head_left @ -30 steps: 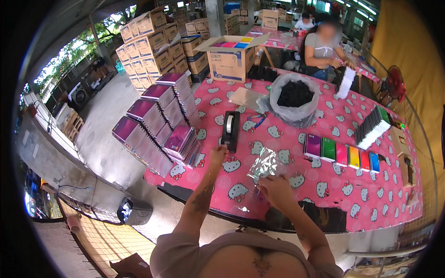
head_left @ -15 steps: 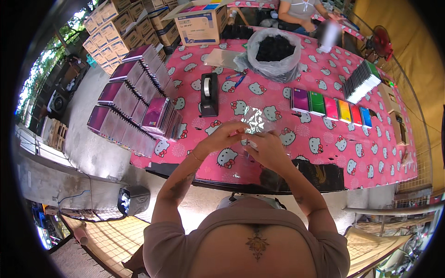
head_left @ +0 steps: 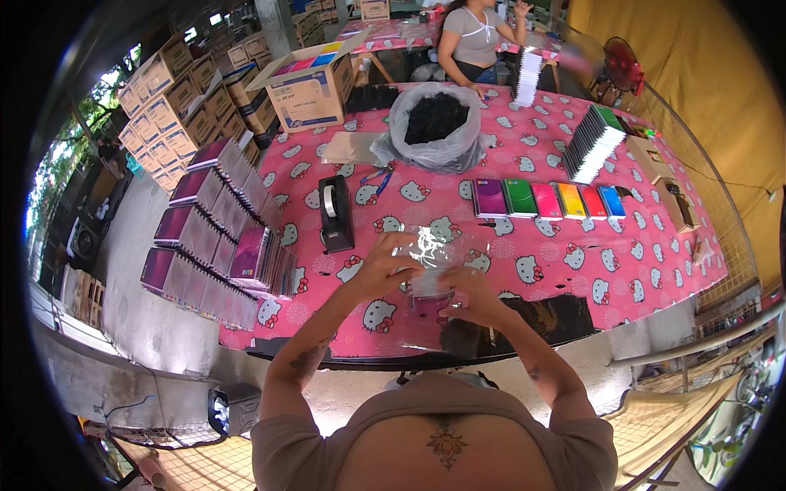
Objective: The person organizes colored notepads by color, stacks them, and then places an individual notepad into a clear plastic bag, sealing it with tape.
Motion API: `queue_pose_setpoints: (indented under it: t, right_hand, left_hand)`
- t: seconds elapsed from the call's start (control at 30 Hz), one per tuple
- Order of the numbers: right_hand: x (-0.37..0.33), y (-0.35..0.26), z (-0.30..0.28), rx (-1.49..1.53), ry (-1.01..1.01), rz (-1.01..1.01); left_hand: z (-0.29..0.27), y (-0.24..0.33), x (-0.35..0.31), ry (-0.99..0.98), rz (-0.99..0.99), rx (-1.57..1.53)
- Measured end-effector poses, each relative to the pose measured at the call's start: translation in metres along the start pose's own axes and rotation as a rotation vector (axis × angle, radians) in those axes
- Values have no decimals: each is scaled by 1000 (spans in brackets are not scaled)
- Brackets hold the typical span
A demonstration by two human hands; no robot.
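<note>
Over the near middle of the pink table, my left hand (head_left: 383, 268) and my right hand (head_left: 473, 296) face each other, fingers curved and thumbs apart from them. Between them is shiny clear plastic film (head_left: 431, 280), its edges gripped at either side. It looks like a bag or thin sleeve; how many layers it has I cannot tell. Glare covers its far part, and some film spreads toward the near table edge. Beyond my left hand stands a black tape dispenser (head_left: 336, 214). To the far right of my hands lies a row of colourful spiral notebooks (head_left: 546, 200).
Stacked purple notebooks (head_left: 182, 227) stand at left. A plastic sack of black pieces (head_left: 434, 161), pens (head_left: 382, 182) and an open carton (head_left: 307, 100) lie farther back. More notebooks (head_left: 591, 147) stand at right. A co-worker (head_left: 471, 41) stands across the table.
My hands have moved apart, the clear plastic now showing between them. My view has tilted up and shifted right, showing more of the co-worker and the back.
</note>
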State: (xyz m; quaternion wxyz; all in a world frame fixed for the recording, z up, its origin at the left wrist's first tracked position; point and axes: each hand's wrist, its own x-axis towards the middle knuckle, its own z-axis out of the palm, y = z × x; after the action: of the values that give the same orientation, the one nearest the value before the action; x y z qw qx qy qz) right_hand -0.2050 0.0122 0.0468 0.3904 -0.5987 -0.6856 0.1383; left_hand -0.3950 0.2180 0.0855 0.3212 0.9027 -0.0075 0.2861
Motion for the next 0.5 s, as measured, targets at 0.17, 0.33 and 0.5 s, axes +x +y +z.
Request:
queue_pose_setpoints:
  t: [0.17,0.33,0.5]
  right_hand:
    - [6,-1,14,-133,-121,-43]
    - [7,-3,13,-23,-91,-45]
    - [19,18,24,469,59,33]
  left_hand:
    - [21,-9,12,-82,119,214]
    - [54,-18,12,28,-79,196]
    - [63,-53,4,-7,-197,309]
